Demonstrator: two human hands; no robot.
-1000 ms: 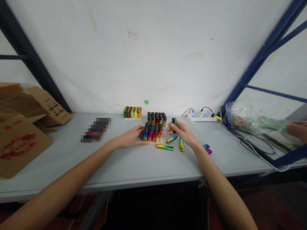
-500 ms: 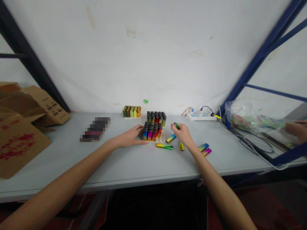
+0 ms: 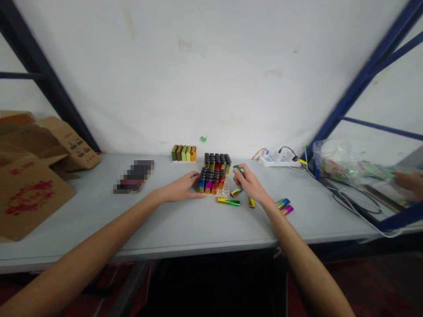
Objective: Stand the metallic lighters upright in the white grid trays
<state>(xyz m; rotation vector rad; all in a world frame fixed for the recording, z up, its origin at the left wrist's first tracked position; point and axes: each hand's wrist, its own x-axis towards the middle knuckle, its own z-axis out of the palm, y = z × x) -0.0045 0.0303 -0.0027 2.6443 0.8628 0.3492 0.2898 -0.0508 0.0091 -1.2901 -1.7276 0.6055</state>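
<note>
My left hand [image 3: 183, 186] is at the left end of a white tray [image 3: 223, 192], thumb along its front edge and fingers behind, holding it steady. Shiny multicoloured lighters [image 3: 211, 181] with black tops stand upright in the tray; its right end shows bare slots. To the right of the tray my right hand [image 3: 248, 181] is closed round a lighter [image 3: 238, 168], mostly hidden by the fingers. A yellow-green lighter [image 3: 228, 201] lies in front of the tray. Near my right hand lie a gold-blue lighter [image 3: 235, 193] and a yellow lighter [image 3: 251, 202].
Behind stand another batch of lighters [image 3: 217, 162] and a tray of green-to-orange lighters [image 3: 184, 153]. Blue and purple lighters [image 3: 284, 206] lie right. A pixelated dark object [image 3: 135, 177], cardboard boxes [image 3: 36, 193], a power strip [image 3: 280, 159] and another person's hand [image 3: 410, 181] are around.
My right hand has moved slightly left towards the tray with the lighter, its top tipping leftward. My left hand stays at the tray. The whole view has shifted a little.
</note>
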